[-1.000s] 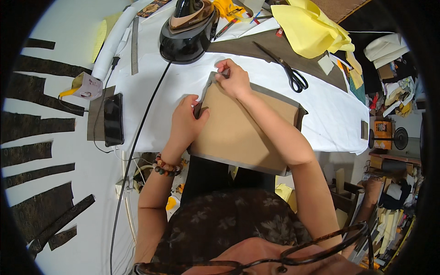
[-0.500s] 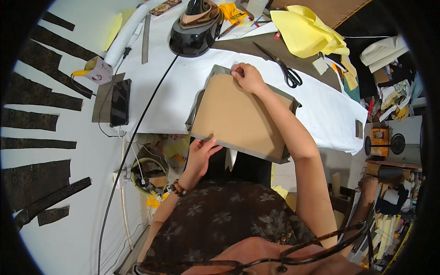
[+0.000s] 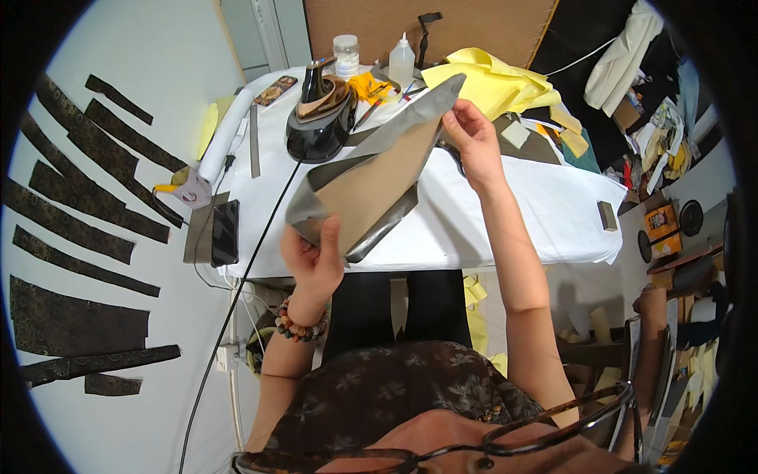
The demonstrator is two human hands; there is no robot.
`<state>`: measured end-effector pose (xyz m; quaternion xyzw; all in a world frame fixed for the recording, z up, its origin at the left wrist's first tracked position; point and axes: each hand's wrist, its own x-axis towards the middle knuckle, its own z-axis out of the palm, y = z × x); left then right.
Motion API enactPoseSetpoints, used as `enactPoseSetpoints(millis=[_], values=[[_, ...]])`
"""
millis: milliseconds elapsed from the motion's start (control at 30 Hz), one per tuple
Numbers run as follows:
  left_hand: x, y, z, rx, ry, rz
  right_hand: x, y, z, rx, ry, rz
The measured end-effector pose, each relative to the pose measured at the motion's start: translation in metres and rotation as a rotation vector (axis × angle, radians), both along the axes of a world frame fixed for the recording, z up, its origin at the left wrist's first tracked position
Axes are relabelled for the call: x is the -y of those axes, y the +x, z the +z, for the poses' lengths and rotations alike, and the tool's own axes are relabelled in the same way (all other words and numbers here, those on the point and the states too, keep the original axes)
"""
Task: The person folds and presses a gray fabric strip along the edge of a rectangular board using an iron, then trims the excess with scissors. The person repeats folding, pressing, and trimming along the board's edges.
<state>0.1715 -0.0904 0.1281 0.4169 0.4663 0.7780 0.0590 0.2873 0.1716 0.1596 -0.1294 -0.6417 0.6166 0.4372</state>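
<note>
I see a grey fabric piece [image 3: 371, 142] with tan card backing [image 3: 371, 186], a white table cover [image 3: 505, 213], yellow cloth [image 3: 489, 83], a black iron [image 3: 316, 130], and dark patterned strips [image 3: 79, 316] on pale floor.

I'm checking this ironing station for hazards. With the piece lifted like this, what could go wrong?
The iron stands close behind the grey fabric and brown card held up by the left hand and right hand; a swing could brush it. Its cord trails off the table edge near the left hand's wrist and might snag. The scissors look partly hidden behind the piece.
</note>
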Motion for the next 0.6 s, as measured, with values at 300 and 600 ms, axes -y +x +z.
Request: enactPoseSetpoints(millis=[300,600], values=[[-0.026,0.017,-0.023,-0.036,-0.048,0.045,0.095,0.037,0.006,-0.061,0.460,-0.222],[-0.029,0.022,-0.009,-0.028,0.028,0.079,0.149,0.002,0.048,0.060,-0.084,0.302]])
